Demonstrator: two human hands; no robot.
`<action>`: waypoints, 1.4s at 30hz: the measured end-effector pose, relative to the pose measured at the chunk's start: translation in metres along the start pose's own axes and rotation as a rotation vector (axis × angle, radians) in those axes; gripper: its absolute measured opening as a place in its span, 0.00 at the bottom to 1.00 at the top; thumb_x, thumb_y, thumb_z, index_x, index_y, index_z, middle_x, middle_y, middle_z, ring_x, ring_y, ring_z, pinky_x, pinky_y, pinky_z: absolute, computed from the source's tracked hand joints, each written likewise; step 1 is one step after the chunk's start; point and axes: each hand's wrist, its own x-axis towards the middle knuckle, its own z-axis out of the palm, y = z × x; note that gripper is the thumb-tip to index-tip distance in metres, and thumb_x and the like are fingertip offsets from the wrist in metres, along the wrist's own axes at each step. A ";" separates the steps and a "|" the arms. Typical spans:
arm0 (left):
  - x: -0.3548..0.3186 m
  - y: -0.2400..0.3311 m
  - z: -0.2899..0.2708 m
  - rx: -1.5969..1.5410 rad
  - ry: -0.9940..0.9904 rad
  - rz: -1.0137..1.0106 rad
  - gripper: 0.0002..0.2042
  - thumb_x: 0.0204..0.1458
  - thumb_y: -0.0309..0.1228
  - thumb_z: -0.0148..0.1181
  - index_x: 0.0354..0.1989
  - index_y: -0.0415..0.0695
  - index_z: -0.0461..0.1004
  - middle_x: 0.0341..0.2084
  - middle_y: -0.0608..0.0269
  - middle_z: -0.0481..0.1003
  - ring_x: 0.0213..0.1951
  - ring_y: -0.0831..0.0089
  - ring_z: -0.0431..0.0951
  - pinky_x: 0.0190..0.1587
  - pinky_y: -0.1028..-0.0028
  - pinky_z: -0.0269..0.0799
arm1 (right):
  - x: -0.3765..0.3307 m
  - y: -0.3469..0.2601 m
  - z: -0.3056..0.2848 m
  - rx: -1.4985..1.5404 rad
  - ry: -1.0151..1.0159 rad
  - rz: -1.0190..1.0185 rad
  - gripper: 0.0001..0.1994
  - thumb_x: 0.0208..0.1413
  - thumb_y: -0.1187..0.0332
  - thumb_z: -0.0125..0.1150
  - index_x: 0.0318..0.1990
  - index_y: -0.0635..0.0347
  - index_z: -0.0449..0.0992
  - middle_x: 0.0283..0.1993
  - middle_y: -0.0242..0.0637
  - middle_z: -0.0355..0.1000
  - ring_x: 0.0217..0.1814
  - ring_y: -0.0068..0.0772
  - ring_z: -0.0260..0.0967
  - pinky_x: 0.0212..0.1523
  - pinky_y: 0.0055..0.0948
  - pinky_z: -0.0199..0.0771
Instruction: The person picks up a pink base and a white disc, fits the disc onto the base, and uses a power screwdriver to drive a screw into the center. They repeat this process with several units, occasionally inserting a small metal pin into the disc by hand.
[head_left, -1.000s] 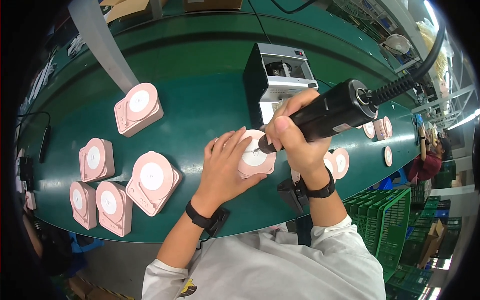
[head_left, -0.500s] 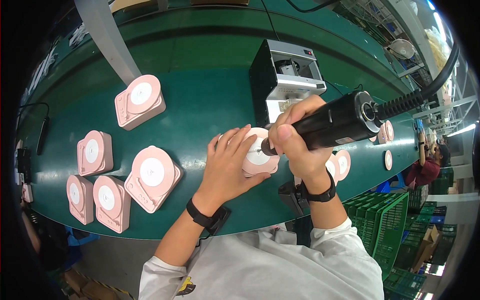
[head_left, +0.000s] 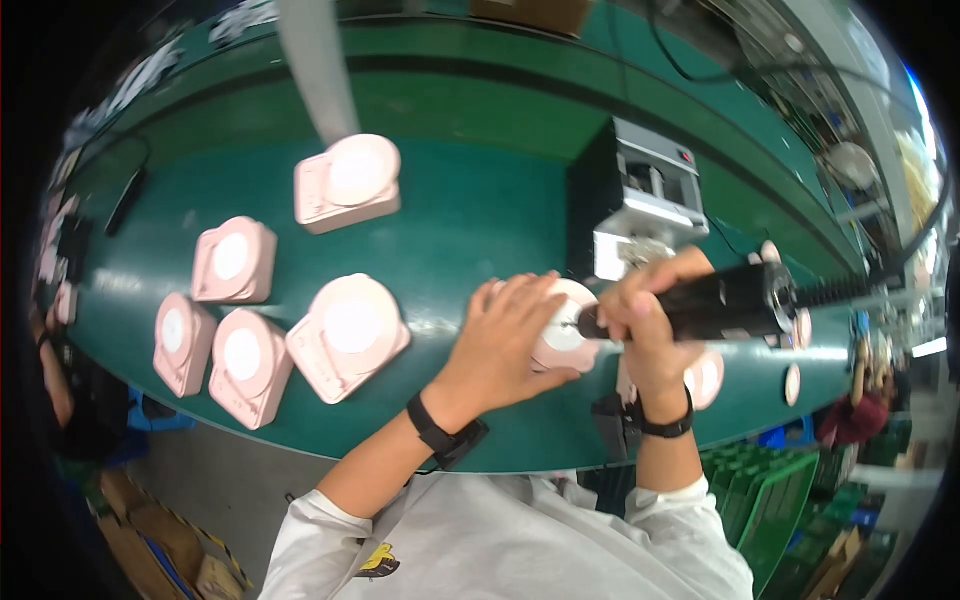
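My right hand (head_left: pixel 652 330) is wrapped around a black electric screwdriver (head_left: pixel 735 303), which lies nearly level with its thin bit pointing left. The bit reaches the white centre disc of a pink toy record player (head_left: pixel 570 350); whether it touches a screw is too small to tell. My left hand (head_left: pixel 505 345) grips this record player from the left, with fingers over its top and the thumb along the near side. The hand covers much of its body.
Several similar pink record players (head_left: pixel 350 330) stand to the left on the green table (head_left: pixel 450 210). A black and grey screw feeder (head_left: pixel 650 185) stands behind my right hand. More pink round parts (head_left: pixel 705 378) lie at right. Green crates (head_left: pixel 765 490) stand beyond the near edge.
The view has swung, so the table and its things sit farther right in the picture. Both hands keep their hold, with the screwdriver bit still at the record player's disc.
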 end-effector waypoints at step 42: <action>-0.009 0.012 -0.029 0.129 -0.044 -0.185 0.49 0.31 0.47 0.85 0.66 0.43 0.70 0.68 0.48 0.67 0.65 0.48 0.69 0.68 0.46 0.57 | 0.055 -0.013 -0.081 -0.074 0.156 -0.139 0.07 0.64 0.73 0.60 0.39 0.63 0.67 0.23 0.36 0.64 0.18 0.26 0.59 0.26 0.34 0.71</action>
